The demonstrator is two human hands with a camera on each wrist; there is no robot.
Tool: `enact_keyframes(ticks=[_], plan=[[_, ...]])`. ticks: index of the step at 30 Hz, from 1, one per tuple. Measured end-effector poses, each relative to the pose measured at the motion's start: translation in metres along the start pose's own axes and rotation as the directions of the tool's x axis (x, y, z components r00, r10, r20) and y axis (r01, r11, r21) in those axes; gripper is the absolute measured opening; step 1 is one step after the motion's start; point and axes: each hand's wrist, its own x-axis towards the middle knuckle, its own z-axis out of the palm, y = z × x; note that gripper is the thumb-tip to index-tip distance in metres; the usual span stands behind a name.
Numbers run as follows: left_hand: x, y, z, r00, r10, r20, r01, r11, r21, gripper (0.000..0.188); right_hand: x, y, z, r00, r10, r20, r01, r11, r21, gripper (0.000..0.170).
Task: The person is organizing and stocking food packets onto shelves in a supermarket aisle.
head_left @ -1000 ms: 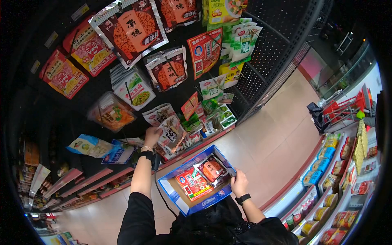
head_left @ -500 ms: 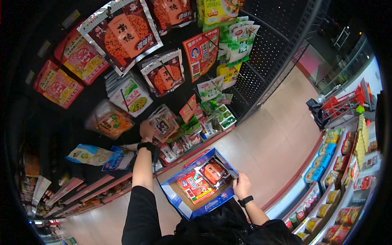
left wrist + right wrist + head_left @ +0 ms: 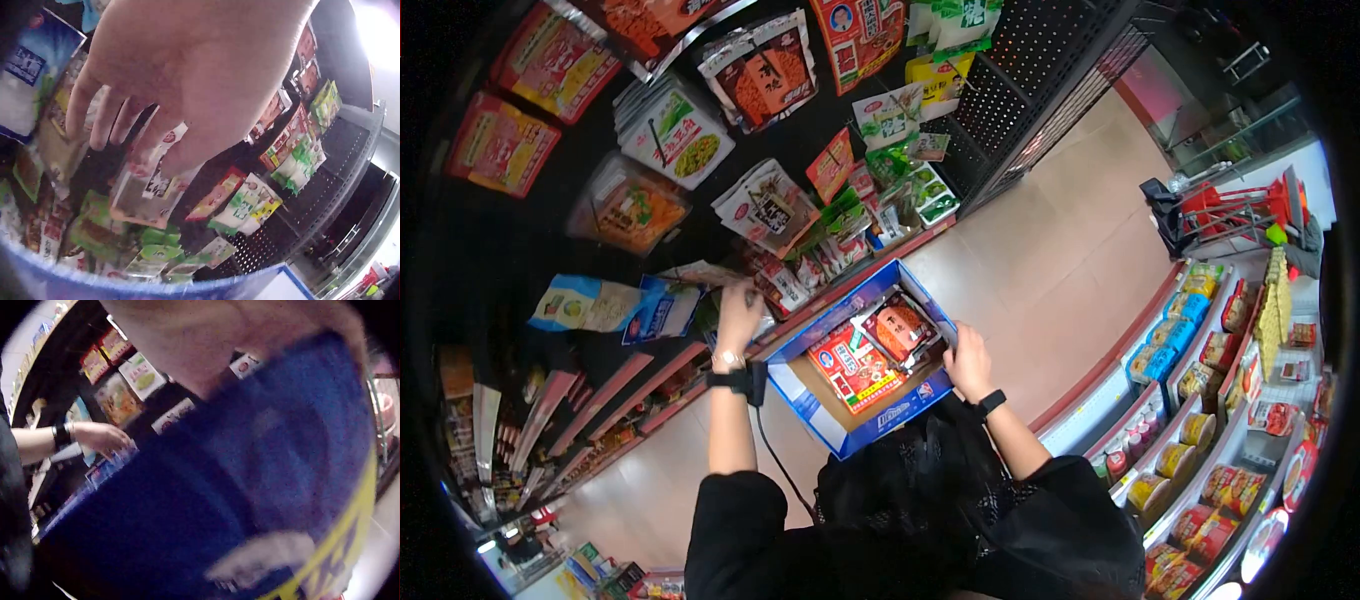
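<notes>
A blue cardboard box [image 3: 910, 404] hangs in front of the person. My right hand [image 3: 968, 362] grips its right side, and in the right wrist view the box's blue outer wall [image 3: 250, 462] fills much of the picture. Inside lie a red-and-white seasoning packet [image 3: 849, 368] and a dark packet [image 3: 900, 333] with an orange label. My left hand [image 3: 738, 318] is left of the box, by the low hanging packets. In the left wrist view its fingers [image 3: 106, 122] are spread and loosely bent, with no item between them. A packet with a black label [image 3: 768, 210] hangs beyond it.
Blue-and-white bags [image 3: 662, 308] hang left of the left hand. More pouches, such as a dark seasoning pouch [image 3: 765, 72], hang above on the black rack. A perforated panel [image 3: 1030, 60] ends the rack at right. Stocked shelves [image 3: 1190, 365] stand across the aisle.
My left hand has come away from the black-label packets and down towards the box's left. Those packets hang loose now. The box sits higher in view, and the camera has tilted down.
</notes>
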Motion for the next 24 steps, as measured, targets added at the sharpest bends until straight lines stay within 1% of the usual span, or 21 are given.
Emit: enact_keyframes(ticks=[1, 2, 3, 4, 5, 6, 7, 8, 9, 10, 11, 12, 13, 14, 15, 16, 17, 18, 20, 22, 24], plan=[[-0.031, 0.011, 0.000, 0.995, -0.101, 0.024, 0.098, 0.989, 0.115, 0.040, 0.000, -0.012, -0.007, 0.996, -0.049, -0.078, 0.035, 0.984, -0.172, 0.044], [-0.063, 0.021, 0.003, 0.979, -0.199, 0.047, 0.183, 0.956, 0.228, 0.046, 0.003, -0.023, -0.017, 0.995, -0.060, -0.076, 0.047, 0.985, -0.165, 0.044], [-0.083, 0.019, 0.017, 0.980, -0.195, 0.029, 0.184, 0.959, 0.216, 0.054, 0.011, -0.031, -0.028, 0.992, -0.121, -0.041, 0.122, 0.992, 0.038, 0.045], [-0.106, 0.014, 0.024, 0.978, -0.211, -0.010, 0.208, 0.955, 0.211, 0.062, 0.019, -0.040, -0.030, 0.977, -0.212, -0.009, 0.207, 0.945, 0.254, 0.047], [-0.117, 0.014, 0.025, 0.967, -0.253, -0.014, 0.252, 0.954, 0.164, 0.069, 0.026, -0.040, -0.013, 0.987, -0.157, 0.018, 0.130, 0.876, 0.464, 0.042], [-0.122, 0.018, 0.031, 0.958, -0.285, -0.007, 0.284, 0.952, 0.115, 0.076, 0.035, -0.036, 0.001, 0.987, -0.157, 0.018, 0.131, 0.876, 0.465, 0.042], [-0.147, 0.029, 0.043, 0.923, -0.385, -0.014, 0.385, 0.923, -0.003, 0.083, 0.042, -0.042, 0.014, 0.949, 0.054, 0.309, -0.297, 0.476, 0.828, 0.039], [-0.159, 0.029, 0.050, 0.934, -0.356, -0.019, 0.356, 0.934, 0.023, 0.088, 0.048, -0.046, 0.023, 0.771, 0.069, 0.633, -0.623, -0.123, 0.773, 0.036], [-0.167, 0.029, 0.060, 0.940, -0.340, 0.010, 0.340, 0.940, 0.015, 0.089, 0.050, -0.056, 0.017, 0.766, 0.109, 0.634, -0.610, -0.187, 0.770, 0.024], [-0.177, 0.033, 0.063, 0.937, -0.350, -0.007, 0.350, 0.937, -0.003, 0.090, 0.066, -0.056, 0.042, 0.397, -0.111, 0.911, -0.838, -0.449, 0.310, 0.015], [-0.185, 0.035, 0.065, 0.930, -0.366, -0.040, 0.366, 0.931, -0.013, 0.090, 0.072, -0.051, 0.061, 0.347, -0.033, 0.937, -0.876, -0.369, 0.312, 0.013], [-0.191, 0.039, 0.069, 0.929, -0.368, 0.037, 0.369, 0.928, -0.048, 0.091, 0.069, -0.042, 0.073, 0.307, 0.064, 0.950, -0.896, -0.318, 0.311, 0.014], [-0.193, 0.044, 0.071, 0.913, -0.406, 0.040, 0.408, 0.908, -0.099, 0.092, 0.090, -0.042, 0.096, 0.299, 0.028, 0.954, -0.923, -0.243, 0.297, 0.014], [-0.196, 0.053, 0.066, 0.885, -0.460, 0.074, 0.466, 0.881, -0.088, 0.091, 0.091, -0.030, 0.115, 0.334, 0.022, 0.942, -0.938, -0.087, 0.334, 0.014], [-0.199, 0.056, 0.072, 0.917, -0.389, 0.087, 0.394, 0.918, -0.052, 0.087, 0.093, -0.010, 0.133, 0.373, 0.031, 0.927, -0.928, 0.030, 0.372, 0.014], [-0.202, 0.055, 0.070, 0.929, -0.369, 0.028, 0.369, 0.929, -0.012, 0.084, 0.095, 0.015, 0.153, 0.387, -0.024, 0.922, -0.899, 0.212, 0.383, 0.014], [-0.202, 0.066, 0.063, 0.917, -0.395, 0.054, 0.394, 0.919, 0.022, 0.080, 0.102, 0.014, 0.180, 0.409, -0.057, 0.911, -0.848, 0.345, 0.403, 0.015], [-0.204, 0.073, 0.051, 0.896, -0.439, 0.062, 0.436, 0.898, 0.063, 0.077, 0.088, 0.074, 0.194, 0.415, -0.115, 0.902, -0.773, 0.478, 0.417, 0.015], [-0.206, 0.074, 0.050, 0.894, -0.448, 0.013, 0.447, 0.893, 0.052, 0.072, 0.092, 0.117, 0.227, 0.468, -0.166, 0.868, -0.598, 0.663, 0.450, 0.016], [-0.210, 0.076, 0.050, 0.909, -0.408, 0.086, 0.402, 0.912, 0.079, 0.070, 0.095, 0.153, 0.261, 0.495, -0.236, 0.836, -0.383, 0.804, 0.454, 0.018], [-0.217, 0.073, 0.048, 0.899, -0.426, 0.100, 0.422, 0.905, 0.053, 0.066, 0.102, 0.197, 0.285, 0.508, -0.302, 0.807, -0.162, 0.886, 0.434, 0.020]])
